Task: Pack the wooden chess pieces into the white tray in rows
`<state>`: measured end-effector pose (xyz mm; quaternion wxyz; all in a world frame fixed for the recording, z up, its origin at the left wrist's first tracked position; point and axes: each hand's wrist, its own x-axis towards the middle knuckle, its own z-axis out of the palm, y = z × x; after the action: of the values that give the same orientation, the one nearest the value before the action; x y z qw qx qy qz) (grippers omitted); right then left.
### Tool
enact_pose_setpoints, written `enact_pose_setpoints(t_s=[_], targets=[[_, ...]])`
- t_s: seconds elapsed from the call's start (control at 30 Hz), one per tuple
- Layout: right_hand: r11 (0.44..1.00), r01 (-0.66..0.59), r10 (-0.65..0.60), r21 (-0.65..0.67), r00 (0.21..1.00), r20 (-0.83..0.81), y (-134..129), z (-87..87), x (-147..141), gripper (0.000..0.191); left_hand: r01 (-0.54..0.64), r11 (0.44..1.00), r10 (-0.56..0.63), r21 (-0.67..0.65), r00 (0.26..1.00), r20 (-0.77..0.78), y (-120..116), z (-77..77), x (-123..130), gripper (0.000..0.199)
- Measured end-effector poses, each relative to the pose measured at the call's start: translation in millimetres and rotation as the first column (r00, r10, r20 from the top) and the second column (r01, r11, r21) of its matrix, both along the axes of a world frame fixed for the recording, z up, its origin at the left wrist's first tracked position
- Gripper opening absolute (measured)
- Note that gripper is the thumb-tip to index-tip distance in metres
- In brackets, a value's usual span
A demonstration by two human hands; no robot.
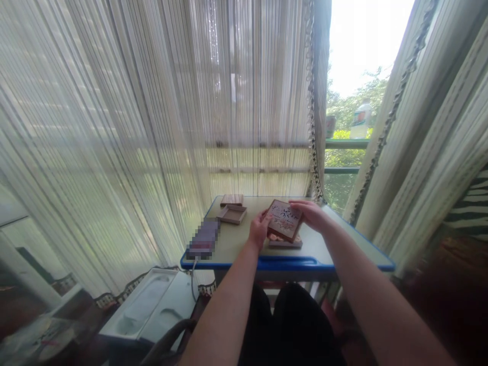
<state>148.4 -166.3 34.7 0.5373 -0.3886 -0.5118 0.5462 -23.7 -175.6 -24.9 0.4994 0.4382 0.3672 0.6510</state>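
Observation:
A flat wooden lid (285,220) with dark writing and a reddish pattern is held tilted between my two hands. My left hand (261,229) grips its left edge, the thumb on its face. At the upper right edge, my right hand (310,213) has its fingers closed on the lid. Right below the lid sits a shallow box (285,244) with round, light-brown pieces in it, partly hidden by the lid. An open wooden tray (232,214) lies farther left, and a closed wooden box (232,200) is behind it.
The table (324,249) has a blue rim. A pixelated flat object (205,238) with a cable lies at its left edge. A white container (147,302) stands low at the left. Curtains hang behind, and a bottle (360,119) stands by the window.

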Motion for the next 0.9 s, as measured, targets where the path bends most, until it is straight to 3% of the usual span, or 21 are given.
enact_pose_setpoints(t_s=[0.1,0.2,0.27,0.43,0.6,0.77,0.9], targets=[[0.962,0.265,-0.267,0.061,0.964,0.019,-3,-12.0,-7,0.046,-0.135,0.99,0.137,0.03,0.986,-0.09,4,-4.9,4,0.029],[0.962,0.255,-0.269,0.103,0.95,0.157,-13,-31.4,-12,0.055,-0.199,0.977,0.209,0.082,0.967,-0.145,3,-10.2,6,0.026],[0.936,0.272,-0.321,0.224,0.919,0.228,-18,-43.1,-11,0.054,-0.183,0.97,0.219,0.158,0.943,-0.25,2,-12.9,6,0.026],[0.841,0.344,-0.504,0.417,0.777,0.376,-12,-60.9,0,0.038,-0.182,0.932,0.331,0.314,0.785,-0.524,2,-15.5,5,0.022],[0.865,0.306,-0.484,0.397,0.717,0.502,4,-74.9,-3,0.037,-0.285,0.926,0.379,0.249,0.691,-0.615,10,-17.4,6,0.012],[0.909,0.255,-0.403,0.331,0.745,0.531,14,-78.5,-1,0.03,-0.333,0.927,0.356,0.172,0.639,-0.682,13,-19.9,5,0.005],[0.938,0.182,-0.325,0.296,0.762,0.56,16,-78.0,3,0.025,-0.34,0.929,0.316,0.143,0.534,-0.784,10,-18.7,5,0.013]])
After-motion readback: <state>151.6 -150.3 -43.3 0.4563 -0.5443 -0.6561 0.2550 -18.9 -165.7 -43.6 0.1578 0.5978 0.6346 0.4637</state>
